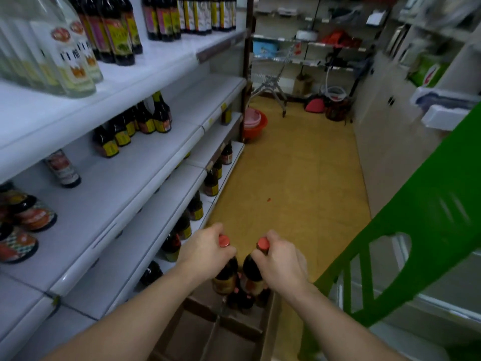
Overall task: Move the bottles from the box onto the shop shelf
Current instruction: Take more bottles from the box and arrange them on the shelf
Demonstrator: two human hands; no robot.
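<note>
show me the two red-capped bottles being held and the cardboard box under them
left bottle [227, 272]: head view, on its dark glass above the label
right bottle [253, 271]: head view, on its dark shoulder
cardboard box [270, 328]: head view, on its right wall

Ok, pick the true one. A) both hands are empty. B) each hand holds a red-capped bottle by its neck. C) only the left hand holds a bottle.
B: the left hand grips the neck of the left bottle, the right hand that of the right bottle, over the box.
</note>
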